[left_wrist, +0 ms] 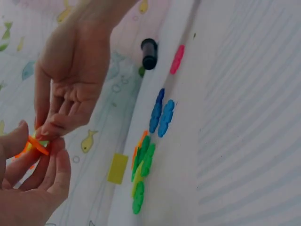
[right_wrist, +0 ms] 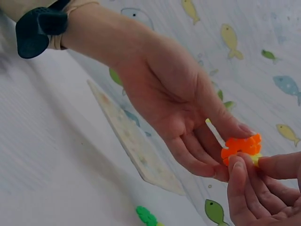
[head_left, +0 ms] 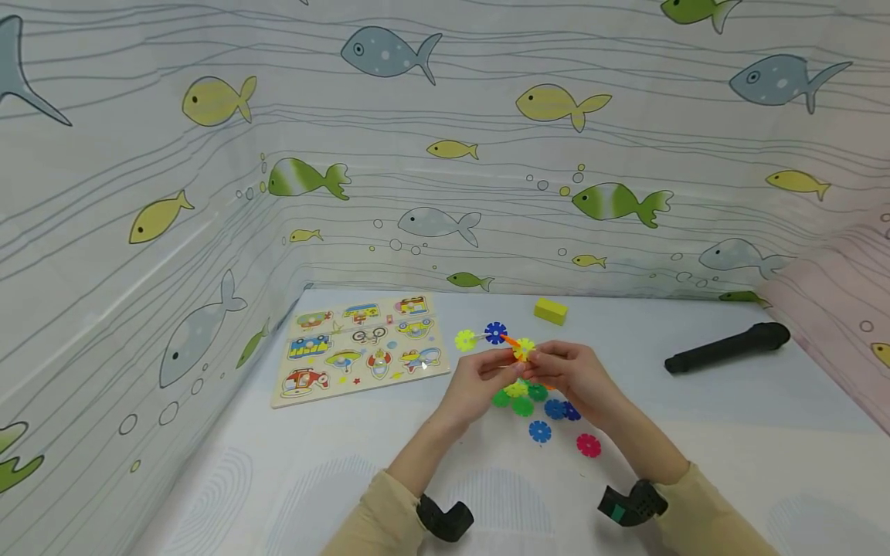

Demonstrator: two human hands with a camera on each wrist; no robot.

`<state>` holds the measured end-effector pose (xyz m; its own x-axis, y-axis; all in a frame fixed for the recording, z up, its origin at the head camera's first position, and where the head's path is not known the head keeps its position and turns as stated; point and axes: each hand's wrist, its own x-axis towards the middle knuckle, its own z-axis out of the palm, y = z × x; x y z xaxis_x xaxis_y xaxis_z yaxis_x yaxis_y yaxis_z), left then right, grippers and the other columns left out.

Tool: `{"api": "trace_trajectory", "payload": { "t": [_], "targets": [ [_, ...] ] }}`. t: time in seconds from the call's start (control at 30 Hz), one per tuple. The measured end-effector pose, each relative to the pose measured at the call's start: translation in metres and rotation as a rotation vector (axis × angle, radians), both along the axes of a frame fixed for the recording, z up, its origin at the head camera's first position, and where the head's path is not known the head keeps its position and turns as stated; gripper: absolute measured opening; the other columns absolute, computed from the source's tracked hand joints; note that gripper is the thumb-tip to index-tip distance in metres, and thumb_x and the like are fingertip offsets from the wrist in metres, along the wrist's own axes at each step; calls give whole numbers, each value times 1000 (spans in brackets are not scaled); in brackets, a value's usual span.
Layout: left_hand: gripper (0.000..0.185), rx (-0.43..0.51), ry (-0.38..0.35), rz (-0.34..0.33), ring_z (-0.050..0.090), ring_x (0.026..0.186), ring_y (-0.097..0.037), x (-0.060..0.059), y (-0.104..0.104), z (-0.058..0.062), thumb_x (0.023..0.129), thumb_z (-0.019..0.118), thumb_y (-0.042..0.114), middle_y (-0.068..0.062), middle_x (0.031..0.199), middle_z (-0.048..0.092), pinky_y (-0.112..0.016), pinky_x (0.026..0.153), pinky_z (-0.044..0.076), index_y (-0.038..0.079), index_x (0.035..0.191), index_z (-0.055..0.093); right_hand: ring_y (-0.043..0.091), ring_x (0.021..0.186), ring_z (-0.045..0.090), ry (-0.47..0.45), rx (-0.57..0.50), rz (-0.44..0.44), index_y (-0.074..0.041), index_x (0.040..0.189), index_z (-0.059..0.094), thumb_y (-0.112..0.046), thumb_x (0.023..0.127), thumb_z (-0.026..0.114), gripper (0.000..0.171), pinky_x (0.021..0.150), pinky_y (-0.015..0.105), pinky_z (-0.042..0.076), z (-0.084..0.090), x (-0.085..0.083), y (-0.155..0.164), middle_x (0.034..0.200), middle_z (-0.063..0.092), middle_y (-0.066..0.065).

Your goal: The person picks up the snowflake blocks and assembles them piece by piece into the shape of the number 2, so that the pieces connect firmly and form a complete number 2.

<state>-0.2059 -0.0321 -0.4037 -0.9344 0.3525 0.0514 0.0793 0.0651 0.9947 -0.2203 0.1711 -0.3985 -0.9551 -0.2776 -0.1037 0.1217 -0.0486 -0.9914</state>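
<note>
Both hands meet above the table, joined on a small chain of snowflake discs (head_left: 511, 341) with lime, blue, orange and yellow pieces. My left hand (head_left: 499, 361) pinches the orange disc (right_wrist: 241, 147) between thumb and fingers. My right hand (head_left: 541, 357) pinches the yellow disc (head_left: 524, 349) at the same joint, its fingertips (right_wrist: 237, 169) touching the orange one. In the left wrist view the orange disc (left_wrist: 36, 145) shows edge-on between the two hands. Under the hands several loose discs lie on the table: green ones (head_left: 521, 403), blue ones (head_left: 555, 409) and a pink one (head_left: 588, 445).
A wooden vehicle puzzle board (head_left: 361, 347) lies at the left. A yellow block (head_left: 551, 310) sits near the back wall, and a black cylinder (head_left: 726, 348) lies at the right. Fish-print walls close in the white table (head_left: 278, 479) on three sides.
</note>
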Motion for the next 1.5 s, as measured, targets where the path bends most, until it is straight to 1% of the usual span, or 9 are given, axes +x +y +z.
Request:
{"api": "trace_trajectory", "payload": {
  "t": [0.17,0.5,0.67,0.77,0.93,1.03,1.17,1.33,1.5],
  "targets": [
    [41,-6,15,9,67,116,-24,1,0,-1,99,64,25,-11,128,66,-31,97,54,5,135,61,15,91,73,11,41,7,6,121,58,-23,99,64,37,87,26,57,0,1,-1,98,72,4],
    [39,2,22,50,69,111,-25,1,-1,2,100,62,23,-13,125,66,-31,96,54,3,134,60,20,97,71,93,236,-24,6,125,59,-31,100,62,45,91,31,57,-5,-5,5,106,71,11],
    [39,12,9,57,68,111,-26,0,-2,1,100,62,22,-14,125,66,-32,96,54,2,134,60,22,100,69,114,402,-44,4,123,63,-25,98,65,39,95,38,56,-14,-9,13,111,71,13],
    [40,9,6,57,68,111,-25,0,-3,1,100,62,23,-13,124,67,-31,96,54,3,134,60,20,99,67,108,519,-59,-1,118,67,-21,94,70,31,95,39,55,-22,-12,16,109,72,10],
    [40,6,4,58,68,110,-24,0,-2,1,100,62,25,-12,123,67,-30,96,54,4,134,60,18,89,63,175,686,-25,-3,111,71,-17,88,76,27,84,33,56,-32,-16,17,97,70,5],
    [40,8,-5,61,68,111,-24,-1,-2,1,100,62,25,-12,124,67,-29,96,54,4,134,60,18,85,58,234,770,16,-4,108,72,-19,87,78,27,78,29,53,-36,-16,14,91,67,3],
    [41,7,-10,65,68,110,-23,-2,-2,1,100,61,26,-12,124,67,-29,96,54,4,135,59,18,83,55,272,835,27,-6,106,73,-19,85,80,26,75,28,50,-38,-15,10,87,64,1],
    [42,11,-9,63,68,110,-23,-1,-1,2,101,61,26,-12,124,67,-30,96,54,3,136,58,19,82,54,310,876,17,-6,103,72,-18,83,81,25,72,29,49,-39,-12,8,85,61,2],
    [42,15,-11,61,68,109,-24,-2,-1,1,101,60,25,-16,125,66,-30,96,54,2,136,58,18,82,54,348,918,8,-6,104,72,-18,83,82,26,73,30,50,-39,-11,6,87,62,3]
  ]
}}
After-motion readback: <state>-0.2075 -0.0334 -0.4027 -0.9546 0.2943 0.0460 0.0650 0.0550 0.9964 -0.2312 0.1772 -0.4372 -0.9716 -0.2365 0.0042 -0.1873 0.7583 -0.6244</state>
